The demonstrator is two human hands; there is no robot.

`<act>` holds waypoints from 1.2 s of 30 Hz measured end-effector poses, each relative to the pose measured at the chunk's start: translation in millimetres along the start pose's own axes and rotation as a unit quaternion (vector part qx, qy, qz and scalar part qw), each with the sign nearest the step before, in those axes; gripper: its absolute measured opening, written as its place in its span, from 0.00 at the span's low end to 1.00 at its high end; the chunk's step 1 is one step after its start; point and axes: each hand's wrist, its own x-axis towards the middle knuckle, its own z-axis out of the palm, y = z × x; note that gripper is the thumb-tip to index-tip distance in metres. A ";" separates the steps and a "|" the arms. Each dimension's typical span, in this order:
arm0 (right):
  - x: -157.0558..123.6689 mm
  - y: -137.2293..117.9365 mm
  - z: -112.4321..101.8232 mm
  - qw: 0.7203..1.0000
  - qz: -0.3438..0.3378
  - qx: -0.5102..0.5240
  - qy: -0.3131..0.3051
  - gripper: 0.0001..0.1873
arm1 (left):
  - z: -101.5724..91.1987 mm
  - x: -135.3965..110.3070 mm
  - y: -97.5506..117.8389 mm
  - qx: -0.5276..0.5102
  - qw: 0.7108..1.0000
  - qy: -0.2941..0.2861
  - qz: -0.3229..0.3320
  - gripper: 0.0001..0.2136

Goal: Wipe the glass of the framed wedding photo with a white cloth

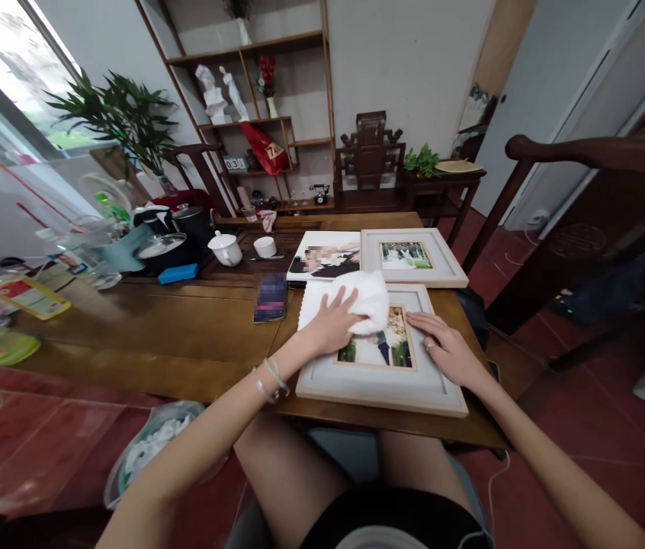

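My left hand (334, 322) is on a white cloth (373, 293), its fingers spread over the top and the thumb tucked against a fold. The cloth lies bunched over the upper left part of a framed photo (322, 385), covering that part of the picture. My right hand (449, 351) rests on the right side of the same frame, fingers stretched out flat and nothing held. The frame is pale wood with a wide light grey border and lies face up at the table's near edge. Behind it are a second framed photo (451, 267) and an unframed photo panel (328, 259).
A phone (271, 297) lies left of the frames on the wooden table (197, 328). Farther left are a white teapot (225, 248), a small cup (265, 246), a blue sponge (178, 274) and bottles. A waste bin (156, 442) stands below; a wooden chair (574, 229) is at right.
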 end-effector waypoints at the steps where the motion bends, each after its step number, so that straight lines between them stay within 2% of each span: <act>1: 0.0 -0.1 0.4 1.000 0.001 0.000 0.004 0.26 | -2.7 -12.9 6.1 -0.005 1.000 -0.023 0.009 0.26; 4: -0.7 -0.8 1.0 1.000 -0.002 0.003 0.008 0.27 | -9.4 -58.9 29.0 -0.032 0.996 -0.073 0.037 0.26; 7: -1.5 -1.4 0.5 1.000 -0.003 0.007 0.004 0.28 | -10.3 -96.0 52.0 -0.053 0.995 -0.064 0.064 0.26; 9: -1.8 -1.2 0.0 1.000 -0.007 0.009 0.003 0.28 | -6.3 -104.4 60.0 -0.057 0.995 -0.044 0.063 0.26; 12: -1.6 -0.3 -0.3 1.000 -0.018 0.011 0.000 0.28 | 4.5 -89.1 52.1 -0.049 0.998 -0.007 0.035 0.24; 16: -1.5 0.7 -0.1 1.000 -0.019 0.003 -0.003 0.27 | 17.4 -40.4 14.5 -0.010 0.998 0.068 -0.012 0.20; 19: -1.8 -0.1 -0.5 1.000 -0.025 0.003 -0.003 0.26 | 20.1 -5.9 -8.3 0.010 0.992 0.117 -0.039 0.20; 22: -2.0 -1.5 -1.1 1.000 -0.023 0.005 -0.002 0.27 | 19.3 14.1 -15.0 0.034 0.991 0.127 -0.033 0.19; 24: -1.8 -2.0 -1.2 1.000 -0.019 0.005 -0.003 0.27 | 18.5 15.8 -12.2 0.047 0.992 0.117 -0.013 0.17; 27: -1.3 -1.6 -0.8 1.000 -0.016 0.002 -0.003 0.28 | 16.2 -2.3 0.4 0.052 0.995 0.085 0.016 0.19; 33: -1.8 -0.1 0.3 1.000 -0.018 -0.002 -0.004 0.28 | 8.6 -82.2 48.9 -0.002 0.997 0.033 0.075 0.18; 36: -2.4 -1.2 0.2 1.000 -0.011 0.002 -0.003 0.28 | 11.0 -104.9 65.1 -0.009 0.996 0.035 0.087 0.16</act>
